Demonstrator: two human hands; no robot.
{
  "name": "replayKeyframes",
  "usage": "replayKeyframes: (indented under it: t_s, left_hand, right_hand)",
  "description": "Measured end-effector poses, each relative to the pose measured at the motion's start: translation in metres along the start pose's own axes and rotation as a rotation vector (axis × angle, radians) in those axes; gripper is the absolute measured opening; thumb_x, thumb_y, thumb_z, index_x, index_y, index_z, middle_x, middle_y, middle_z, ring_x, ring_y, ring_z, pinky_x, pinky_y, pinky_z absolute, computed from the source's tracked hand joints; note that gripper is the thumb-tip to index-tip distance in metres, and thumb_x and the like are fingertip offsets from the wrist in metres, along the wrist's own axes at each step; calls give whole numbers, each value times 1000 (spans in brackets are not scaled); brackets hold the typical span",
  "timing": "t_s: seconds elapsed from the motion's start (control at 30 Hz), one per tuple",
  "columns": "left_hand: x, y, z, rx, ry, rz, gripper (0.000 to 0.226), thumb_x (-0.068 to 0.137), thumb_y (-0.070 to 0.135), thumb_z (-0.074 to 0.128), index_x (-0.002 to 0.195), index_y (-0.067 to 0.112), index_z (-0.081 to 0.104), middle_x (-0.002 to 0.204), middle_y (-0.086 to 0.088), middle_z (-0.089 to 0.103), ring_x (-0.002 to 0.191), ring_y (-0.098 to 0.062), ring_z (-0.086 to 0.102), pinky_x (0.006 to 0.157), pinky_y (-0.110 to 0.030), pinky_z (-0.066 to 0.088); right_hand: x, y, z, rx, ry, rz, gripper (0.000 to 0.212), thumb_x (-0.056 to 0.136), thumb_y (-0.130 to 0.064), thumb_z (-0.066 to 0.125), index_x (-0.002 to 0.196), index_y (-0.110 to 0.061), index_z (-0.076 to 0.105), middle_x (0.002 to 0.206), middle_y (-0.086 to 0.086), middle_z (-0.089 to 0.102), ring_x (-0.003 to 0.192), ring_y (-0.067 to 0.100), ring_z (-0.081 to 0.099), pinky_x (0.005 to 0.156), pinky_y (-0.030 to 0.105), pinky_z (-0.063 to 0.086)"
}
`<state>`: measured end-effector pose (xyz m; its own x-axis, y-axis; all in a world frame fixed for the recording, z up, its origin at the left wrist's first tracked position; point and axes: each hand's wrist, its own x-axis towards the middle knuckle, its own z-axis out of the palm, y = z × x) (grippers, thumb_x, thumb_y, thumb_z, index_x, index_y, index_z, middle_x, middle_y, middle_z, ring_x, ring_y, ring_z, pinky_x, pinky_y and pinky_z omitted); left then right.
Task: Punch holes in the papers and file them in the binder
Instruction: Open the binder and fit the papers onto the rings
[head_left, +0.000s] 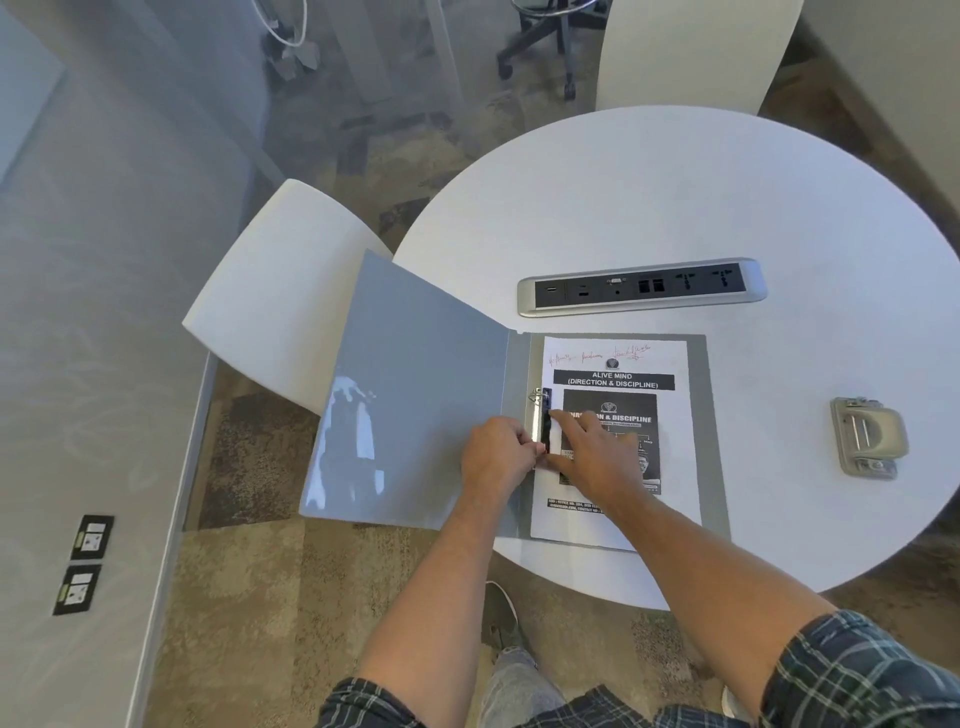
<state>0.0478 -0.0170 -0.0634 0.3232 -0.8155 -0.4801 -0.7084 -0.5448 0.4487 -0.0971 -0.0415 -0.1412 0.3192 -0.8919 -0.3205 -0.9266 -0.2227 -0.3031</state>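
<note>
- The left hand curled its fingers at the binder's metal ring clasp, pinching its lower end.
- The right hand lay on the paper, fingers straight, forefinger touching the clasp.
- The binder lay open at the near edge of the round white bench, the paper in its right half.
- The hole punch sat well apart to the right.
- A socket strip lay beyond the binder.

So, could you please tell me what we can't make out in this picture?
Head view only:
- Binder lower ring: hidden under both hands.
- Middle of the paper: covered by the right hand.
- Left hand fingertips: curled at the clamp; grip unclear.
- Paper's small print: too small.
</note>
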Motion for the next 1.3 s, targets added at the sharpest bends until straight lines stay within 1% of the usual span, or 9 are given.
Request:
replayKeyframes:
  t_s: [0.13,0.2,0.27,0.33,0.53,0.67,0.77,1.0,1.3]
  left_hand:
    - [-17,9,-51,424,476,273,49,84,40,74,127,21,63,150,-12,49,146,-34,35,116,-46,27]
    - [-31,0,-95,386,632,75,88,81,54,73,154,25,35,169,-19,12,157,-38,2,119,-55,13]
    - [-44,-11,-140,212,555,-232,115,80,66,71,162,18,6,166,-27,14,155,-41,12,118,-58,19]
    - [-49,-27,-169,-47,388,-315,106,82,67,70,157,10,22,151,-22,47,137,-40,47,108,-51,40]
    - [-87,5,-167,-698,-1,70,53,97,60,53,106,14,78,100,-8,80,78,-30,74,76,-42,58]
    - [-80,37,-88,-289,-214,396,23,100,28,63,119,25,76,129,12,71,116,-6,66,106,-29,47]
    - [-49,33,-27,90,-180,407,54,91,23,70,143,34,58,161,7,38,148,-14,37,117,-24,30]
    - [-47,11,41,500,-147,372,95,87,61,64,161,43,8,172,7,-6,158,-32,-3,123,-45,26]
    - [-63,5,69,576,-34,368,83,96,60,52,163,33,10,173,1,-3,159,-30,-3,126,-45,16]
  right_hand:
    - [-1,3,-6,26,-20,1,79,91,-76,48,157,-38,28,141,-1,52,121,21,60,94,45,44]
    - [-1,5,-9,70,-54,1,78,92,-72,52,158,-39,28,144,-1,50,126,22,58,100,47,41]
    - [-1,7,-12,97,-92,-10,78,92,-70,55,158,-39,28,147,0,48,128,22,57,104,49,40]
    - [1,9,-15,128,-129,-2,78,90,-69,59,157,-41,30,146,-1,48,126,22,58,106,49,39]
    - [-14,35,-60,943,-286,36,65,88,-61,70,141,-25,60,100,-5,68,83,14,71,88,35,59]
    - [-39,70,-104,1409,-384,165,71,96,-68,42,133,-13,66,114,7,74,92,26,73,80,36,58]
    - [-61,97,-125,1570,-369,180,71,100,-69,36,131,-15,70,117,10,74,104,29,70,85,40,54]
    - [-75,139,-92,800,183,335,86,78,-35,87,150,-29,41,122,7,58,103,26,66,80,37,50]
    - [-89,120,-57,-28,-140,111,71,96,-50,56,160,-33,30,170,-2,21,148,27,35,116,37,38]
